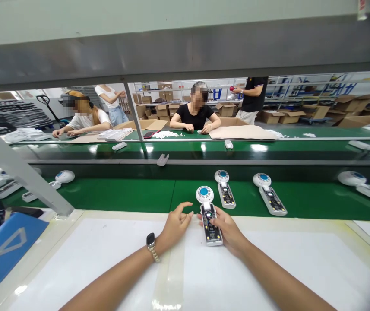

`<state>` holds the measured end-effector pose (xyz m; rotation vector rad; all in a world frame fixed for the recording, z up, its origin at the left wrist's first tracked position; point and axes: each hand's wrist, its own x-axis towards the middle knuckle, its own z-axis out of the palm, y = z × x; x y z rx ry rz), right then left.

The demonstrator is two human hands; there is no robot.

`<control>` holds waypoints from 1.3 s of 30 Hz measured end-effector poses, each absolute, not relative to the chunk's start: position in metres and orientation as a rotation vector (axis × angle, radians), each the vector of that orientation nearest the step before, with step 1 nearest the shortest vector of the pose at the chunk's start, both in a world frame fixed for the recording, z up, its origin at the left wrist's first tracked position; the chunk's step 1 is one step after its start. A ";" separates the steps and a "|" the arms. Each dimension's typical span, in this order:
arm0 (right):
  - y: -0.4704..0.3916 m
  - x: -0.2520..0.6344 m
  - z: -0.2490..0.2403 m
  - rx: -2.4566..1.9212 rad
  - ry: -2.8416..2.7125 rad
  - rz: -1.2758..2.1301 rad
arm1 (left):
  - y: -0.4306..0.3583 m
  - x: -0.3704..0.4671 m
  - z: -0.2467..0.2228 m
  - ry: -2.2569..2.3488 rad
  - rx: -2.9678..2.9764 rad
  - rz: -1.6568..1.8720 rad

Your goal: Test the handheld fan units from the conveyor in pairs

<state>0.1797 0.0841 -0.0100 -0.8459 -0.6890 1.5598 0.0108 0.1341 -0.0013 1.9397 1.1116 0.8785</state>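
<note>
1. Left hand [175, 221] beside unit, fingers loose, holding nothing.
2. Right hand [226, 229] clamped on open fan unit [209, 218], lying at bench [107, 259] front edge by belt [133, 194].
3. Likely inspection/positioning step; next needs steady grip, left hand assisting.
4. Two more units [225, 192] on belt to right.

1. The right hand [226, 231] covers the right side and lower end of the open white handheld fan [208, 214], so its grip there cannot be made out.
2. Small parts on the fan's circuit board are too tiny to tell.
3. The fan at the far right [364, 185] is cut off by the picture's edge.
4. The blue bin [3, 250] at left is cropped; its contents are hidden.
5. Small white pieces [167, 134] before the seated person in black are too small to identify.
6. A metal strut [19, 172] hides part of the leftmost fans [58, 179].
</note>
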 end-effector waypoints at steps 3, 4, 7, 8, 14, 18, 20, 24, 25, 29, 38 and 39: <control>0.084 0.179 -0.010 -0.827 -0.671 1.553 | 0.134 0.012 -0.001 1.096 1.969 0.806; 0.084 0.179 -0.010 -0.828 -0.664 1.551 | 0.135 0.011 -0.002 1.102 1.993 0.814; 0.083 0.178 -0.007 -0.820 -0.657 1.554 | 0.136 0.011 -0.003 1.087 2.067 0.876; 0.083 0.178 -0.007 -0.812 -0.662 1.559 | 0.136 0.010 -0.003 1.080 2.083 0.897; 0.082 0.179 -0.011 -0.748 -0.734 1.604 | 0.137 0.008 -0.004 1.127 2.130 0.926; 0.082 0.178 -0.014 -0.740 -0.740 1.603 | 0.135 0.007 -0.009 1.174 2.211 0.976; 0.080 0.177 -0.013 -0.729 -0.746 1.623 | 0.133 0.007 -0.012 1.118 2.305 1.017; 0.075 0.173 -0.010 -0.694 -0.785 1.661 | 0.132 0.007 -0.018 0.846 2.512 1.131; 0.074 0.171 -0.011 -0.685 -0.794 1.666 | 0.132 0.007 -0.019 0.780 2.566 1.183; 0.069 0.163 -0.012 -0.636 -0.831 1.674 | 0.134 0.008 -0.023 0.704 2.759 1.277; 0.064 0.159 -0.002 -0.586 -0.864 1.750 | 0.131 0.008 -0.018 0.816 2.914 1.047; 0.064 0.159 -0.002 -0.586 -0.851 1.763 | 0.131 0.008 -0.018 0.811 2.921 1.050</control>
